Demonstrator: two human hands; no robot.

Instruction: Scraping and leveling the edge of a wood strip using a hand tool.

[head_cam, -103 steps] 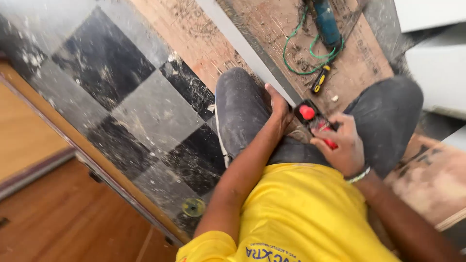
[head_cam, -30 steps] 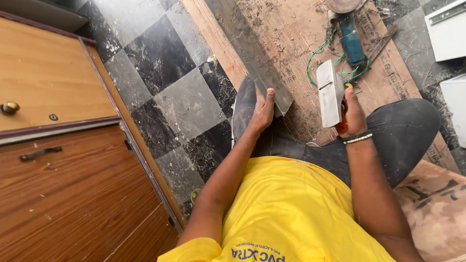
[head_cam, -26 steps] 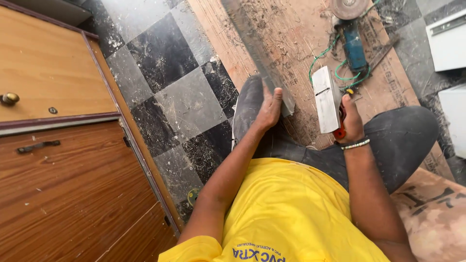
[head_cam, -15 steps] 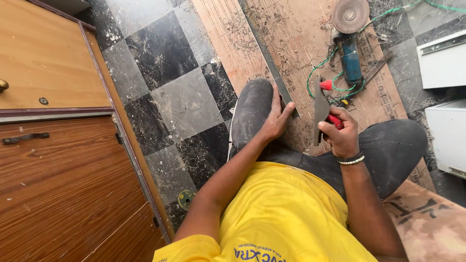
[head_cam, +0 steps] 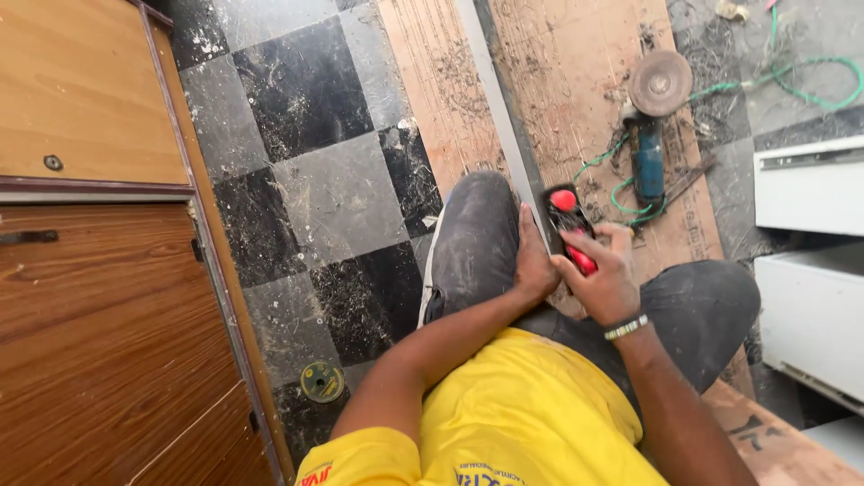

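The left hand (head_cam: 535, 266) lay flat, fingers together, on the dusty grey trouser knee (head_cam: 475, 241) beside a long pale metal strip (head_cam: 500, 135). The right hand (head_cam: 605, 281) clasped a black-and-red handheld tool (head_cam: 569, 225) over the scratched plywood board (head_cam: 576, 81); further right lay a blue angle grinder (head_cam: 650, 135).
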